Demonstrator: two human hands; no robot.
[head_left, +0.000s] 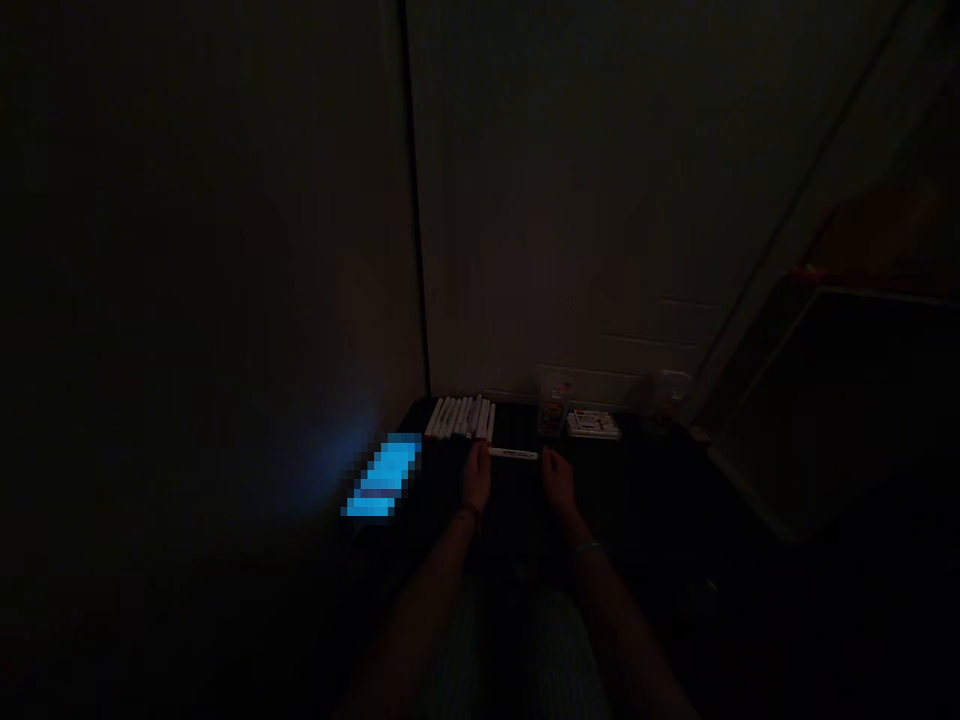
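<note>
In dim light, a white marker (514, 454) lies level between my two hands, above a dark table. My left hand (475, 478) is closed around its left end. At the right end, my right hand (558, 480) has its fingers pinched together; the exact grip of its fingertips is hard to make out in the dark. Just beyond my left hand, several white markers (459, 418) lie side by side in a row. Past my right hand are a clear plastic case (553, 410) and a low stack of white sticks or markers (593, 424).
A brightly glowing, pixelated blue screen (382, 478) is at the table's left side. Another clear container (670, 402) stands at the back right. Walls (555, 200) rise behind the table and at the left. A dark, pale-edged panel (847, 400) is at the right.
</note>
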